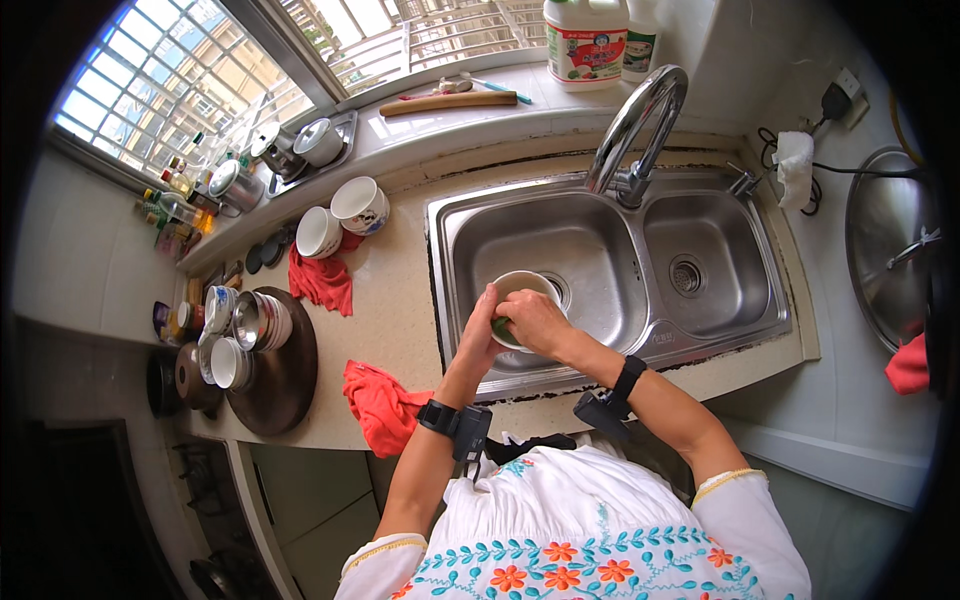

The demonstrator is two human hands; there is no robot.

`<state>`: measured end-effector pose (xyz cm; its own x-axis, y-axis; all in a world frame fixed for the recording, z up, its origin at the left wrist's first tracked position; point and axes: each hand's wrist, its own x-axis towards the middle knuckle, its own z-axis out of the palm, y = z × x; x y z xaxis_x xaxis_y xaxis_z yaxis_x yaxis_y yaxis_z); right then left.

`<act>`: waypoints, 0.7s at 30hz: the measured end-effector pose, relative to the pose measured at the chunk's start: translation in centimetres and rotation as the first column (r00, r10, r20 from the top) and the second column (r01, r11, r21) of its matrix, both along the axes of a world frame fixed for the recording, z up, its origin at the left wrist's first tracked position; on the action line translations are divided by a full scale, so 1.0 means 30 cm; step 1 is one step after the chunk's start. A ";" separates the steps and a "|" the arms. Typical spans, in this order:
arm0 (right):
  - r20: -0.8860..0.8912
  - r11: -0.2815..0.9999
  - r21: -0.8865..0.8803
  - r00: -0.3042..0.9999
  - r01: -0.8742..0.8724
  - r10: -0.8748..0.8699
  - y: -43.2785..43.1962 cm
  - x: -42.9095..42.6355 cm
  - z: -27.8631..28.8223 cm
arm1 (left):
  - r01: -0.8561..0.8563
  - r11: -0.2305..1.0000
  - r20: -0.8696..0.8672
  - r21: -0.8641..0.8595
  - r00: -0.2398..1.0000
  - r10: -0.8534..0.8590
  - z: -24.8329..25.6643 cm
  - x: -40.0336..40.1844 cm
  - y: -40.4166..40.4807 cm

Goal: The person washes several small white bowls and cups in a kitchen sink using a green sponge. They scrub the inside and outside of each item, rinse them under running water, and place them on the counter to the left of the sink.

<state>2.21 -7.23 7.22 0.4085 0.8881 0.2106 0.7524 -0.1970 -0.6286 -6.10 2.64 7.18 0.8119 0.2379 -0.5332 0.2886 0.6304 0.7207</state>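
Observation:
Over the large basin of a stainless steel double sink [540, 229], my left hand [478, 328] grips a white bowl [523, 283] from its left side. My right hand [536, 319] reaches into the bowl, its fingers curled on a green pad [502, 328] that they mostly hide. The bowl is tilted, and part of a drain shows just behind it. A chrome gooseneck faucet [637, 131] stands behind the divider; I see no water running from its spout.
Two white bowls [360, 204] and a red cloth [322, 283] lie left of the sink. Another red cloth [382, 405] hangs at the counter's front edge. Stacked bowls [277, 322] rest on a round dark board [289, 397]. A large jug [585, 49] stands on the sill.

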 end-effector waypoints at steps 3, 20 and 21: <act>0.241 0.997 0.058 0.968 0.054 -0.066 0.016 0.006 -0.008 | -0.044 0.999 -0.031 0.022 0.999 0.044 0.014 0.000 -0.019; -0.037 0.832 -0.507 0.970 -0.225 0.240 -0.008 0.091 0.049 | -0.014 0.983 -0.035 0.181 0.999 0.021 -0.083 0.009 0.014; -0.094 0.842 -0.487 0.972 -0.234 0.216 -0.006 0.089 0.038 | -0.045 0.985 -0.028 0.169 0.998 0.050 -0.083 0.011 0.012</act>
<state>4.89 -7.40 8.38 0.1839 0.9398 -0.2881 0.7933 -0.3149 -0.5210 -5.78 2.98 4.69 0.7810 0.3640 -0.5075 0.2855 0.5146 0.8085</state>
